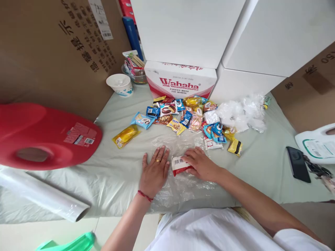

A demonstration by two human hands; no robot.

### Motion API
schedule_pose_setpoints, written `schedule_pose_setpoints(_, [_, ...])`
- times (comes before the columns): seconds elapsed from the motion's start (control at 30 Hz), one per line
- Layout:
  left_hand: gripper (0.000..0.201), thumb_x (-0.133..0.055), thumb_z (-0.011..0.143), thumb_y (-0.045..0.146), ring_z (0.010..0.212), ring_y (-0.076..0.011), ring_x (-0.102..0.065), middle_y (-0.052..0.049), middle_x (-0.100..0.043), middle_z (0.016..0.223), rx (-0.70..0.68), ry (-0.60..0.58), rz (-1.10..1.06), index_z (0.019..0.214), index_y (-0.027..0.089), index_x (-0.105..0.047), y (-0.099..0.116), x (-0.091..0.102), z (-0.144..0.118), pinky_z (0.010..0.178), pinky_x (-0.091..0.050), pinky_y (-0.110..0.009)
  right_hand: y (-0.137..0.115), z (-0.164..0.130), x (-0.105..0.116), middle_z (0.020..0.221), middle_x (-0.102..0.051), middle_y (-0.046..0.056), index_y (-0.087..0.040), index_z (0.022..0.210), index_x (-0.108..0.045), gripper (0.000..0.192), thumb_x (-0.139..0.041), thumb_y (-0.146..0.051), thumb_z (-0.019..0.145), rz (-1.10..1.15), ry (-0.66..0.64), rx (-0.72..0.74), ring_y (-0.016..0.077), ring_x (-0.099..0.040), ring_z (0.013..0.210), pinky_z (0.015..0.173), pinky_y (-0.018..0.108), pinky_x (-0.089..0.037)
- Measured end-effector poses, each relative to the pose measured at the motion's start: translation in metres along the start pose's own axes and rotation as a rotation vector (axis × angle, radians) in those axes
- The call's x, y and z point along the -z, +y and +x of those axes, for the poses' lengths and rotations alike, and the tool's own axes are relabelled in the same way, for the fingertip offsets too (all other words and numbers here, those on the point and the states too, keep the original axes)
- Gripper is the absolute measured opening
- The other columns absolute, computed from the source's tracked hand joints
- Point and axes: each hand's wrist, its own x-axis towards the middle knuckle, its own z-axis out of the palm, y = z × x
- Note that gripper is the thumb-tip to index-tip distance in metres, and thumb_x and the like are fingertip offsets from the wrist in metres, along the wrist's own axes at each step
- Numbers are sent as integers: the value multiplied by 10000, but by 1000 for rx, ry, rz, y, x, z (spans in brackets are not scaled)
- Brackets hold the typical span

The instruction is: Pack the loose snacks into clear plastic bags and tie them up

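Note:
My left hand (155,170) lies flat, fingers spread, on a clear plastic sheet (180,184) spread over the table. It wears a ring and a red wrist cord. Just to its right, my right hand (200,163) presses down on a small red and white snack packet (178,165) that rests on the sheet, barcode up. Beyond both hands lies a pile of several wrapped snacks (183,116), and a yellow packet (126,136) sits apart at its left.
A Wahaha water carton (180,80) and white boxes stand behind the pile. Crumpled clear plastic (242,113) lies right of it. A red plastic stool (42,134), a roll of film (42,195), a paper cup (120,84) are at left; a phone (298,164) at right.

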Motion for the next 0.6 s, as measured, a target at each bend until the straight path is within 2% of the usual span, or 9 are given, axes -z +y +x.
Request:
schedule_pose_setpoints(0.07, [526,-298,1081,334,1540,-295,-385,-93,-386,1661,-5,12,2,1583,247,-430,0,-1,0,1257,-149,-667,-1,6,-9,1360,-609,161,-174,1392,-587,454,-663,-280,958,-16,38,-16,306,-485,1323,1208,572,-289])
schedule_pose_setpoints(0.17, [531,-299,1076,327,1537,-308,-388,-101,-394,1657,-21,25,7,1583,235,-430,-1,-3,1,1245,-157,-684,-5,12,-18,1404,-590,159,-196,1444,-552,481,-636,-293,981,-39,106,-58,309,-451,1374,1227,603,-236])
schedule_pose_setpoints(0.2, [533,-297,1075,325,1535,-312,-392,-104,-394,1657,-25,29,7,1583,229,-429,-2,-3,1,1242,-159,-688,-5,12,-17,1430,-578,156,-206,1445,-556,476,-628,-323,990,-23,117,-62,309,-449,1385,1222,599,-248])
schedule_pose_setpoints(0.27, [535,-299,1074,327,1525,-318,-408,-111,-400,1654,-26,35,-1,1583,223,-429,-2,-4,2,1236,-164,-695,-1,8,-11,1445,-574,144,-215,1394,-603,412,-583,-380,1017,46,192,-104,286,-491,1353,1178,526,-351])
schedule_pose_setpoints(0.33, [536,-313,1070,334,1511,-325,-428,-116,-417,1644,-22,43,-17,1581,229,-434,-2,-4,2,1233,-168,-698,10,2,0,1348,-627,134,-202,1278,-669,334,-479,-369,1060,91,348,-249,250,-561,1242,1068,420,-455])
schedule_pose_setpoints(0.4, [534,-327,1066,339,1503,-328,-441,-119,-435,1634,-19,52,-34,1578,243,-443,-2,-4,2,1236,-167,-694,25,-2,12,1185,-668,129,-186,1164,-705,348,-399,-330,1080,26,486,-479,245,-588,1118,966,375,-484])
schedule_pose_setpoints(0.43, [533,-332,1064,340,1502,-328,-443,-119,-442,1630,-20,55,-40,1576,250,-448,-2,-3,3,1238,-167,-690,33,-1,18,1139,-668,130,-182,1138,-712,350,-406,-341,1077,-47,507,-580,261,-576,1094,939,377,-479])
schedule_pose_setpoints(0.5, [530,-341,1060,340,1502,-327,-444,-120,-454,1623,-22,58,-43,1571,256,-458,-2,-3,3,1240,-171,-685,47,7,25,1152,-651,146,-170,1167,-707,341,-497,-409,1045,-217,454,-704,306,-536,1113,917,397,-462])
schedule_pose_setpoints(0.6, [526,-347,1061,343,1505,-324,-439,-124,-456,1621,-18,50,-32,1563,247,-470,-3,-1,2,1238,-187,-682,61,25,31,1202,-626,179,-139,1238,-675,372,-574,-413,1007,-387,319,-765,339,-490,1155,908,412,-433])
